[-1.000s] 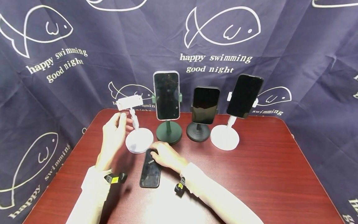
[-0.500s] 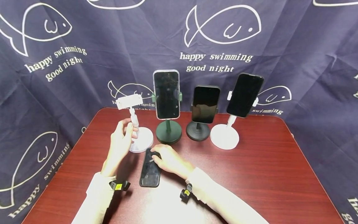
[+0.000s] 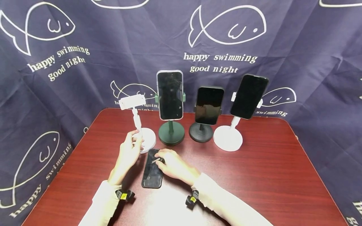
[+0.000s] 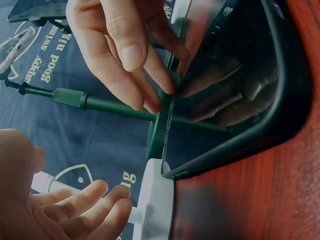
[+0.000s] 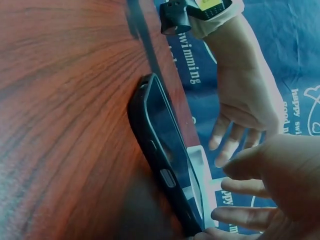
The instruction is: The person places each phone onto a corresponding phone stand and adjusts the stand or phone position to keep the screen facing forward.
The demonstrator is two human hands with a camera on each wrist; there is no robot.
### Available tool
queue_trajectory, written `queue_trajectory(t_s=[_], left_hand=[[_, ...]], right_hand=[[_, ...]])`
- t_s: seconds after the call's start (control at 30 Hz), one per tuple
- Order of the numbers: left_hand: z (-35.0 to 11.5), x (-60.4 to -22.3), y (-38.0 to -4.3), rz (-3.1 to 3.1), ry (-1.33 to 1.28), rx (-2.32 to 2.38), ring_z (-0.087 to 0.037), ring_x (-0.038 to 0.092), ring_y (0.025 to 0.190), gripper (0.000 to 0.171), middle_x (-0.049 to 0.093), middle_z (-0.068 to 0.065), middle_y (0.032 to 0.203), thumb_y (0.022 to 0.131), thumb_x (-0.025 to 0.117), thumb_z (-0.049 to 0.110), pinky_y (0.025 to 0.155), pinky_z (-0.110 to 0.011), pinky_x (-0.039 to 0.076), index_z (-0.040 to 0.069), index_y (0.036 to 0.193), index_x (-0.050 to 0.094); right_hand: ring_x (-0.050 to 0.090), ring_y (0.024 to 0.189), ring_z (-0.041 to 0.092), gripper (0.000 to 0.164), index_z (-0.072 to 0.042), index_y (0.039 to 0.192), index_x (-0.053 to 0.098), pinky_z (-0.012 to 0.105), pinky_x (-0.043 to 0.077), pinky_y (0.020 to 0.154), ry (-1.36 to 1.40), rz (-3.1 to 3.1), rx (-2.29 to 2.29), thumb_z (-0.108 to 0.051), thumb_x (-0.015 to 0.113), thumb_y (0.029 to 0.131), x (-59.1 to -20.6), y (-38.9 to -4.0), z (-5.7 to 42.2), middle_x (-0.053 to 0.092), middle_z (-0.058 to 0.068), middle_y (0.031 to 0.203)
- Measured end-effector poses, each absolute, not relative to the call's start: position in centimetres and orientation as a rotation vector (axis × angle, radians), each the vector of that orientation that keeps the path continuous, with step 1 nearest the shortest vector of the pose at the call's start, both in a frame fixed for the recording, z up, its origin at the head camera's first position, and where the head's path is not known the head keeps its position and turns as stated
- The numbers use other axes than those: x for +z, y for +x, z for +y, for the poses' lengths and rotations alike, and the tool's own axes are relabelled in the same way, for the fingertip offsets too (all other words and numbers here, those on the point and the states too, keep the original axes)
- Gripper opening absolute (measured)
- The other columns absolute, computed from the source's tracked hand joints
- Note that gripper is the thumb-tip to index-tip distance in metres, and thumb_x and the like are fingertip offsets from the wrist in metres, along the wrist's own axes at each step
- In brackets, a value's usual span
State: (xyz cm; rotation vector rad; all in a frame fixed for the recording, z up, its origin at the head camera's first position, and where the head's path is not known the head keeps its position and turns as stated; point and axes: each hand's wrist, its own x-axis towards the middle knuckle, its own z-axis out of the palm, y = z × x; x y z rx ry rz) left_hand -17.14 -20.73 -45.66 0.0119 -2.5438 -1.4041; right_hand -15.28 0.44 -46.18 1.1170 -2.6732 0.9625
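My left hand (image 3: pixel 129 152) is at the stem (image 3: pixel 137 121) of the leftmost white phone stand (image 3: pixel 148 141). Its fingers curve loosely beside the stem, low near the round base, and the stand's clamp on top holds no phone. A black-cased smartphone (image 3: pixel 152 175) lies screen up on the table in front of that stand. Over its far right part hovers my right hand (image 3: pixel 173 164), fingers loosely bent. In the left wrist view, the right fingers (image 4: pixel 132 57) reflect in the phone's screen (image 4: pixel 235 85). From the right wrist view, the phone's side buttons (image 5: pixel 168 178) show.
To the right stand a green stand (image 3: pixel 171 134), a black stand (image 3: pixel 200 133) and another white stand (image 3: pixel 227 139), each with a phone clamped upright. The red-brown table (image 3: pixel 254 185) ends at a blue fish-print curtain (image 3: pixel 158 37) behind them.
My left hand has come down and rightward along the white stand, from beside its upper stem to near the base. The right hand has shifted slightly right and nearer over the phone.
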Motion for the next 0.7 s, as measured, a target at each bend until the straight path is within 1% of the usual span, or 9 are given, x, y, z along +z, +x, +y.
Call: queue_trajectory(t_s=[0.1, 0.2, 0.3, 0.37, 0.43, 0.5, 0.6, 0.7], left_hand=[[-20.5, -45.8, -17.1, -2.583, -0.007, -1.373, -0.029, 0.075, 0.080, 0.040, 0.074, -0.019, 0.113, 0.107, 0.055, 0.036, 0.063, -0.024, 0.055, 0.011, 0.139, 0.053], [-20.3, -45.7, -17.3, -2.624, -0.048, -1.330, -0.028, 0.075, 0.075, 0.034, 0.073, -0.018, 0.113, 0.105, 0.058, 0.032, 0.065, -0.029, 0.057, 0.010, 0.132, 0.058], [-20.2, -45.5, -17.6, -2.658, -0.114, -1.257, -0.026, 0.075, 0.076, 0.029, 0.072, -0.016, 0.113, 0.104, 0.060, 0.029, 0.071, -0.037, 0.058, 0.009, 0.125, 0.064], [-20.1, -45.4, -17.9, -2.670, -0.176, -1.215, -0.025, 0.076, 0.082, 0.027, 0.072, -0.015, 0.112, 0.103, 0.061, 0.025, 0.078, -0.041, 0.059, 0.006, 0.120, 0.068], [-20.0, -45.3, -18.3, -2.682, -0.247, -1.176, -0.027, 0.075, 0.083, 0.024, 0.073, -0.016, 0.109, 0.101, 0.064, 0.020, 0.080, -0.045, 0.059, 0.003, 0.116, 0.071], [-20.0, -45.2, -18.7, -2.697, -0.308, -1.144, -0.028, 0.075, 0.081, 0.021, 0.074, -0.017, 0.106, 0.098, 0.066, 0.015, 0.078, -0.047, 0.060, 0.000, 0.112, 0.073], [-19.9, -45.1, -19.3, -2.743, -0.371, -1.059, -0.028, 0.074, 0.082, 0.020, 0.076, -0.016, 0.104, 0.096, 0.068, 0.015, 0.079, -0.048, 0.059, 0.000, 0.107, 0.075], [-19.8, -45.2, -19.6, -2.802, -0.415, -0.977, -0.028, 0.073, 0.090, 0.022, 0.077, -0.016, 0.107, 0.095, 0.070, 0.017, 0.085, -0.050, 0.057, 0.000, 0.107, 0.076]], right_hand=[[0.065, 0.117, 0.028, 0.025, -0.001, 0.116, 0.072, 0.038, 0.050, 0.107, 1.079, -2.697, 0.942, -0.012, 0.069, 0.094, -46.1, -14.9, 0.7, 0.070, 0.014, 0.118], [0.063, 0.116, 0.027, 0.027, -0.002, 0.119, 0.071, 0.037, 0.050, 0.105, 0.998, -2.762, 0.931, -0.014, 0.069, 0.095, -46.0, -14.5, 1.0, 0.065, 0.015, 0.121], [0.060, 0.112, 0.026, 0.030, -0.002, 0.121, 0.069, 0.037, 0.052, 0.101, 0.897, -2.836, 0.932, -0.016, 0.069, 0.095, -46.0, -13.9, 1.3, 0.060, 0.014, 0.120], [0.060, 0.107, 0.026, 0.032, -0.001, 0.122, 0.068, 0.037, 0.053, 0.097, 0.837, -2.878, 0.928, -0.017, 0.069, 0.094, -46.1, -13.5, 1.6, 0.059, 0.013, 0.115], [0.062, 0.104, 0.026, 0.034, -0.001, 0.122, 0.067, 0.038, 0.054, 0.094, 0.796, -2.913, 0.930, -0.019, 0.069, 0.093, -46.2, -13.0, 1.7, 0.060, 0.011, 0.110], [0.062, 0.103, 0.026, 0.036, 0.000, 0.123, 0.066, 0.039, 0.054, 0.092, 0.768, -2.942, 0.931, -0.021, 0.070, 0.093, -46.3, -12.5, 1.8, 0.062, 0.011, 0.107], [0.064, 0.109, 0.027, 0.038, -0.001, 0.125, 0.066, 0.042, 0.053, 0.096, 0.754, -2.962, 0.962, -0.023, 0.070, 0.093, -46.4, -11.8, 1.8, 0.068, 0.011, 0.109], [0.065, 0.113, 0.025, 0.038, -0.002, 0.124, 0.066, 0.042, 0.053, 0.099, 0.749, -2.984, 0.988, -0.022, 0.071, 0.092, -46.5, -10.9, 1.8, 0.069, 0.011, 0.112]])
